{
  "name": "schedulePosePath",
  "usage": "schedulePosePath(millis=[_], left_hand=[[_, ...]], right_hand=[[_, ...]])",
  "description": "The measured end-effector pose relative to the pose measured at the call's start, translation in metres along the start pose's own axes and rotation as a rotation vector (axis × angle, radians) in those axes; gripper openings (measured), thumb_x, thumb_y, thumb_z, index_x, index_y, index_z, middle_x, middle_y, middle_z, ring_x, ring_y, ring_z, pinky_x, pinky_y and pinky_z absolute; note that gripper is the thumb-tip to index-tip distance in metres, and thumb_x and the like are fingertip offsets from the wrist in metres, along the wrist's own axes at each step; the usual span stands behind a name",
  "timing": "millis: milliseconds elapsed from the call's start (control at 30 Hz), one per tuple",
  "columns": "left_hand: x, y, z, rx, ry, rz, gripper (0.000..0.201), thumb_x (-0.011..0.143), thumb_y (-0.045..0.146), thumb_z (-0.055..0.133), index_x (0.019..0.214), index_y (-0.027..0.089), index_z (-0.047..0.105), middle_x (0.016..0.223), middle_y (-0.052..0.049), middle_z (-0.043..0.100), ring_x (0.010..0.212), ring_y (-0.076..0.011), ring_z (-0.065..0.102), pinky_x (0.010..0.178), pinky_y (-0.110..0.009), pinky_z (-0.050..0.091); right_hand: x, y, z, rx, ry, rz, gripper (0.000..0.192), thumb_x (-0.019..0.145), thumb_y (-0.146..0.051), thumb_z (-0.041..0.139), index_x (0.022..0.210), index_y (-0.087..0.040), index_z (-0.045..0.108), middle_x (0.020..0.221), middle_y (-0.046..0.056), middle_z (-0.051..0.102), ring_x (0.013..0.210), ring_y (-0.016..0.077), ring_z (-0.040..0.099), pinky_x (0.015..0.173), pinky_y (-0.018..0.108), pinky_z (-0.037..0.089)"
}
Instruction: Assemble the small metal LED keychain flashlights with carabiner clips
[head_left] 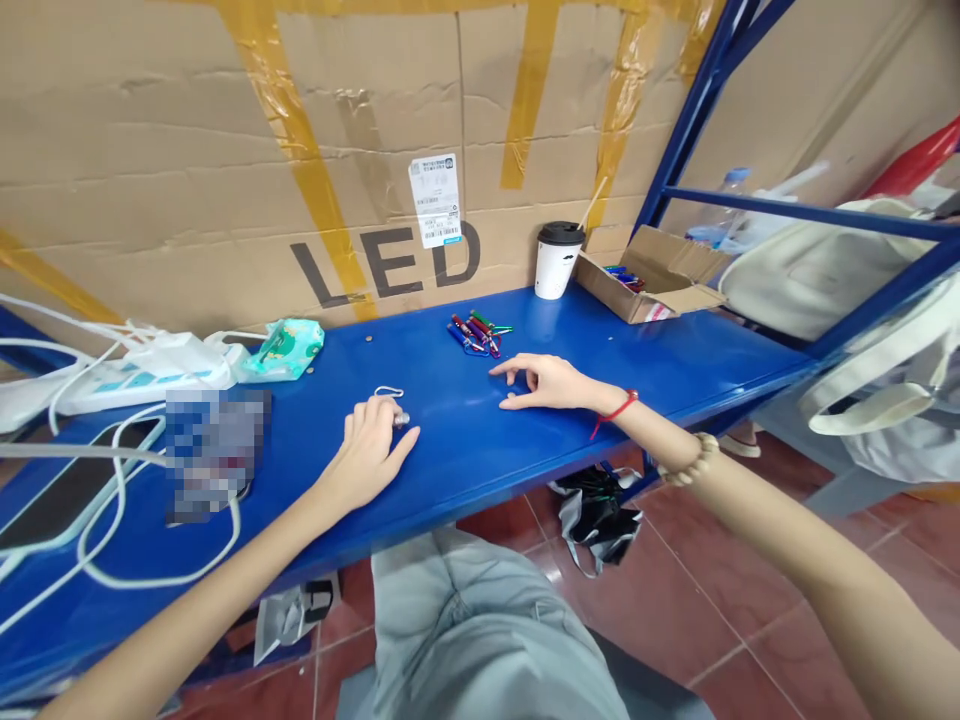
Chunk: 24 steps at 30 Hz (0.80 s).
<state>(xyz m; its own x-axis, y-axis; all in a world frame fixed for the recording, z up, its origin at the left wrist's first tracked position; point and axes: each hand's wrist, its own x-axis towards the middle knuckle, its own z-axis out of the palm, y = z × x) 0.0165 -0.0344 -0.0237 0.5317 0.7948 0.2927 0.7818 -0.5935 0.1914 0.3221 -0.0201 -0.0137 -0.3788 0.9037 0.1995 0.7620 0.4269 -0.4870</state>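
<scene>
Head view shows your left hand lying low in the centre of the frame on the blue table, its fingers curled loosely around a small silver keychain piece whose tip peeks out at your fingertips. A thin wire loop lies just above that hand, touching or nearly touching the piece; you cannot tell which. Your right hand rests to the right of centre, open with fingers spread and bent, fingertips on the table, gripping nothing.

The pile of coloured keychain pens lies just above and to the left of your right hand, toward the cardboard wall. Their long axes run mostly from upper left to lower right. Your right hand is clearly nearer to them; your left is well apart, lower and further left.

Counts: one pile, with roughly six or seven pens, too tangled to count exactly; one silver piece; one wire loop. In the upper middle stand one paper cup with a dark lid and one open cardboard box with more coloured items inside. One green tissue pack lies at centre left.
</scene>
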Motion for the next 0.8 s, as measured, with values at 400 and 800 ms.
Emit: schedulePosePath(millis=[400,800], left_hand=[[-0.012,0.005,0.002,0.070,0.122,-0.179,0.022,0.088,0.034,0.041,0.094,0.013,0.041,0.098,-0.011,0.045,0.090,-0.0255,0.043,0.084,-0.040,0.037],[-0.019,0.006,0.002,0.068,0.198,-0.276,0.022,0.084,0.028,0.044,0.099,0.012,0.040,0.103,-0.014,0.046,0.100,-0.0300,0.043,0.085,-0.041,0.037]], right_hand=[[-0.009,-0.006,0.018,-0.100,0.178,-0.027,0.035,0.077,-0.051,0.057,0.100,-0.026,0.066,0.087,-0.001,0.063,0.066,0.0107,0.053,0.061,0.022,0.037],[-0.013,0.001,0.017,-0.008,0.177,0.002,0.047,0.072,-0.051,0.060,0.099,-0.014,0.068,0.087,0.006,0.066,0.066,0.0129,0.056,0.065,0.024,0.045]])
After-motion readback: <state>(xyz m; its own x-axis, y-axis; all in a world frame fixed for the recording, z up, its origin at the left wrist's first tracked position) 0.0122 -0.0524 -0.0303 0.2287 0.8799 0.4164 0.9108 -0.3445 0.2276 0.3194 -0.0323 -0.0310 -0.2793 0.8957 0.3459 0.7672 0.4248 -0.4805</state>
